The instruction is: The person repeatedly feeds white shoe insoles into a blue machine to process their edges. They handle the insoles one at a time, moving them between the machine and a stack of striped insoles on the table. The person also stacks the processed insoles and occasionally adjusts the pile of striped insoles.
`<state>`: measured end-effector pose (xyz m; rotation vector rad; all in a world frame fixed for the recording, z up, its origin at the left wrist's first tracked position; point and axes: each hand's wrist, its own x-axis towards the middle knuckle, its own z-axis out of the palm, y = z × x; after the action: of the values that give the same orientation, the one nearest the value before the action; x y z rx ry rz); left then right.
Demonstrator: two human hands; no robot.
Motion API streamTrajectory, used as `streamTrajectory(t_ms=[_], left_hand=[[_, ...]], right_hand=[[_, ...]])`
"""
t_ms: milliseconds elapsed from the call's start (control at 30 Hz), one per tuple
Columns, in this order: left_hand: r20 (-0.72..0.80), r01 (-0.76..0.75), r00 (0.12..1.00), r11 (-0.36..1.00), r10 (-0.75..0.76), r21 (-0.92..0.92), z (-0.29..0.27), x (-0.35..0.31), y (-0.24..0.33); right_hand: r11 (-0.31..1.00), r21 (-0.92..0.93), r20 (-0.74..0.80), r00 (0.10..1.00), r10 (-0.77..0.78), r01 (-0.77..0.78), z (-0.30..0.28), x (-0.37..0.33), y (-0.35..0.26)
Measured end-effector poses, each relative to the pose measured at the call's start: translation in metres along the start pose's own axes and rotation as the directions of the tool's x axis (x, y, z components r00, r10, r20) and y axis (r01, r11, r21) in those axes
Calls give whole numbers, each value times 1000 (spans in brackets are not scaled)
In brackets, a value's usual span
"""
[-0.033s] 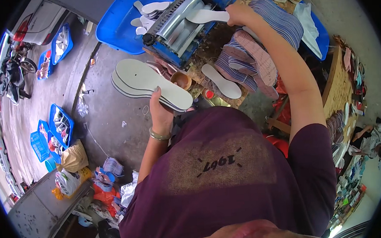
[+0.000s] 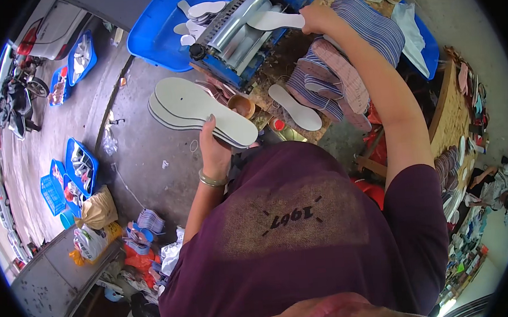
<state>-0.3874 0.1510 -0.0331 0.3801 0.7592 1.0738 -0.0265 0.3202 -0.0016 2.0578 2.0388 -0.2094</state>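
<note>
My left hand (image 2: 213,144) grips a small stack of white insoles (image 2: 198,109), thumb on top, held out over the floor at the left. At the bench, my right hand (image 2: 317,20) is closed on one end of a single white insole (image 2: 272,21). That insole's other end lies at the metal rollers of a blue roller machine (image 2: 240,34). Another white insole (image 2: 295,108) rests flat on the bench below the machine. Beneath and beside my right forearm are piles of striped insoles (image 2: 368,29) and pinkish insoles (image 2: 342,74).
A blue tub (image 2: 148,43) with several white insoles stands behind the machine. A brown bowl (image 2: 241,105) sits at the bench's near left. Blue baskets (image 2: 83,163) and bags line the floor at left; a person (image 2: 488,182) is at far right.
</note>
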Motion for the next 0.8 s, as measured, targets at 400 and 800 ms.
streamTrajectory(t_ms=[400, 800], left_hand=[[44, 42, 998, 996, -46, 80, 18, 20, -11], [51, 82, 994, 980, -93, 182, 6, 2, -20]], right_hand=[[842, 467, -190, 961, -202, 269, 57, -78, -86], [974, 208, 118, 987, -111, 85, 242, -74, -128]])
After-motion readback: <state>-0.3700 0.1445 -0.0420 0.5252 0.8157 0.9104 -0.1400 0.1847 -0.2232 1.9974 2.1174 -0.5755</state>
